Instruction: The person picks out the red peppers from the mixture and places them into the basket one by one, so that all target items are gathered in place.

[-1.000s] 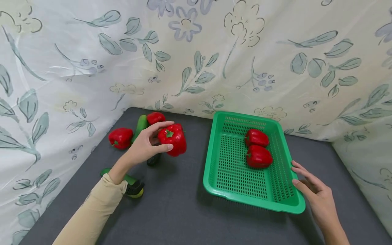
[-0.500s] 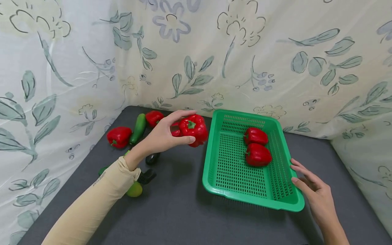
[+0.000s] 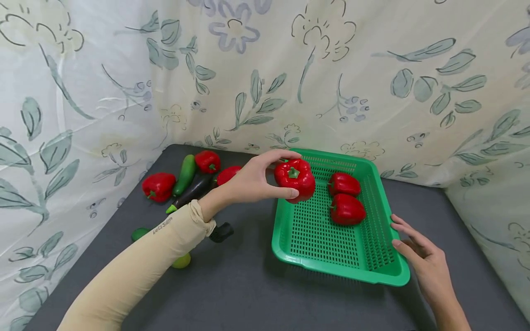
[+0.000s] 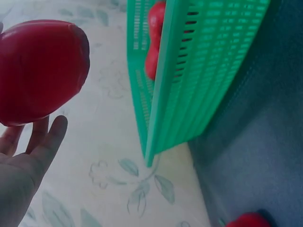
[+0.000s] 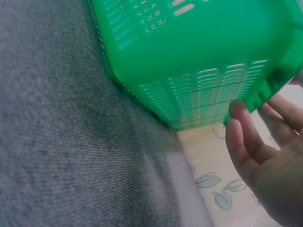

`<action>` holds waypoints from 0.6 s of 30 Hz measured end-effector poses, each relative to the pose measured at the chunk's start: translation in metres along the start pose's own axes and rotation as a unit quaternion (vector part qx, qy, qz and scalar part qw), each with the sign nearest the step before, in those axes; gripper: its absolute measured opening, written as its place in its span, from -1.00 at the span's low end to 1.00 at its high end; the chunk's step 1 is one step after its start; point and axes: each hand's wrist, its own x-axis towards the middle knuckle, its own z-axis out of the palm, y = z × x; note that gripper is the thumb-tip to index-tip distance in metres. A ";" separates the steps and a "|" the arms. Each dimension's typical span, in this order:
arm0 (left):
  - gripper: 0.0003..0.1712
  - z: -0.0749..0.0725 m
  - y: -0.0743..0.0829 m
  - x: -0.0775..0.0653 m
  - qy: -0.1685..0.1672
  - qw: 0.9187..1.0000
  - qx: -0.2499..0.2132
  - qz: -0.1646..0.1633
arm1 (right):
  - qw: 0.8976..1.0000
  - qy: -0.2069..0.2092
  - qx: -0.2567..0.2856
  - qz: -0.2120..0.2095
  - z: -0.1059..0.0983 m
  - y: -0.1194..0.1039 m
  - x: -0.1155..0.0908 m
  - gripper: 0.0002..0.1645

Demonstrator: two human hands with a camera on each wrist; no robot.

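In the head view my left hand (image 3: 257, 180) grips a red bell pepper (image 3: 301, 185), thumb below and fingers over the top, above the left side of a green plastic basket (image 3: 285, 246). Its green stem faces the camera. The left wrist view shows the same pepper (image 4: 42, 71) apart from the basket wall (image 4: 199, 90). Inside the basket, toward the right, lie two red bell peppers (image 3: 348, 210). My right hand (image 3: 428, 262) holds the basket's right rim. From the right wrist view, some of its fingers (image 5: 244, 130) are curled under that rim against the outer wall.
On the dark table's left are a red bell pepper (image 3: 159, 186), another at the back (image 3: 208, 161), a cucumber (image 3: 185, 174) and an eggplant (image 3: 194, 189). A further red pepper (image 3: 227, 174) is partly behind my left hand. A yellow-green round item (image 3: 182, 262) lies by the sleeve. Floral cloth (image 3: 265, 92) hangs behind.
My left hand has carried the red bell pepper rightward, from over the vegetables to over the basket's left side. The right hand has stayed at the right rim.
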 end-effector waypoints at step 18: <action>-0.25 0.049 0.006 0.035 -0.081 0.997 0.016 -0.010 | 1.000 -0.004 0.020 0.007 -0.003 0.001 0.004 -0.48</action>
